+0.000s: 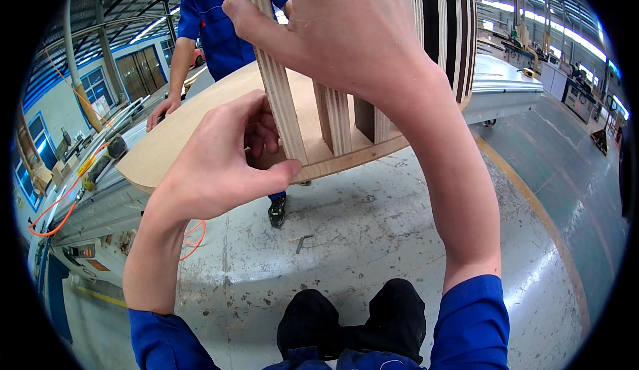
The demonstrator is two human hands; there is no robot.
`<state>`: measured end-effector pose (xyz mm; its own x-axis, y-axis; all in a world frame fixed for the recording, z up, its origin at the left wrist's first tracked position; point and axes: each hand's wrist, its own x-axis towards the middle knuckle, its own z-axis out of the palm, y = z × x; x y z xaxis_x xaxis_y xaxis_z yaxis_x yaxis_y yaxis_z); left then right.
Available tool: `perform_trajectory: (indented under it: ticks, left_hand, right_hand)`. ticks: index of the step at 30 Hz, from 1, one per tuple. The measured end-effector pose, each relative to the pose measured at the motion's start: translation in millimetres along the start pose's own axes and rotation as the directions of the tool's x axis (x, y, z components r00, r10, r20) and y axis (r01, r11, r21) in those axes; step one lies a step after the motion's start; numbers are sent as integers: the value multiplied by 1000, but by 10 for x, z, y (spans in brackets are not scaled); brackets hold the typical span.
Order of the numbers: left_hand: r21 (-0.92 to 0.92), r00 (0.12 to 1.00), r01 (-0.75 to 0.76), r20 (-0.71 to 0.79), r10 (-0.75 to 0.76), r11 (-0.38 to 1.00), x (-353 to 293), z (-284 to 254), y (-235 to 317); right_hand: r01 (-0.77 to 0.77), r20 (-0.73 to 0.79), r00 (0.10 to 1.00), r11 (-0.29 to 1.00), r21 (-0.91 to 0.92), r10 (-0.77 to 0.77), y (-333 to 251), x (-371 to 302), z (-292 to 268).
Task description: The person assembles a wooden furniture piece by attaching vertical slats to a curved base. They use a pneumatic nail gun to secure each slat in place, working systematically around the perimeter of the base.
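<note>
A plywood strip (278, 94) with layered edges stands on end, tilted a little, at the near edge of a rounded wooden board (200, 114). My left hand (206, 157) is closed about its foot, thumb at the board's edge and fingers curled against the strip's left side. Up at the top, my right hand (346, 24) grips the same strip, its thumb across the front; most of its fingers are hidden or cut off by the frame. Just right of it stand another plywood upright (334, 120) and a dark-faced upright (366, 120), partly behind my right arm.
More upright panels (446, 30), dark and light, stand along the board's right side. Across the board a person in blue (229, 44) rests a hand near its far left edge. A metal machine table (509, 90) lies beneath. An orange hose (66, 200) runs at left.
</note>
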<state>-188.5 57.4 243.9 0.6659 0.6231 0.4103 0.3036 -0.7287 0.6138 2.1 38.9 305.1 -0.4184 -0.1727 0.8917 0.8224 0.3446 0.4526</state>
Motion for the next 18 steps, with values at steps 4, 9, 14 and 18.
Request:
perform_trajectory:
  ticks: [4, 9, 14, 18]
  left_hand:
    - [25, 1000, 1, 0, -1, 1000, -9, -11, -17]
    - [24, 1000, -5, 1, 5, 1000, -6, -7, -11]
    - [13, 1000, 12, 1, -13, 1000, -1, 5, -2]
    - [-8, 1000, 10, 7, -10, 1000, -3, -11, -32]
  right_hand:
    - [-9, -5, 1000, 1000, 30, 9, -62, -8, -44]
    - [-36, 21, 999, 976, 213, 32, -38, -1, -144]
    - [-27, 18, 999, 999, 42, 26, 7, -11, -10]
    - [-53, 51, 998, 988, 148, 46, -61, 2, -163]
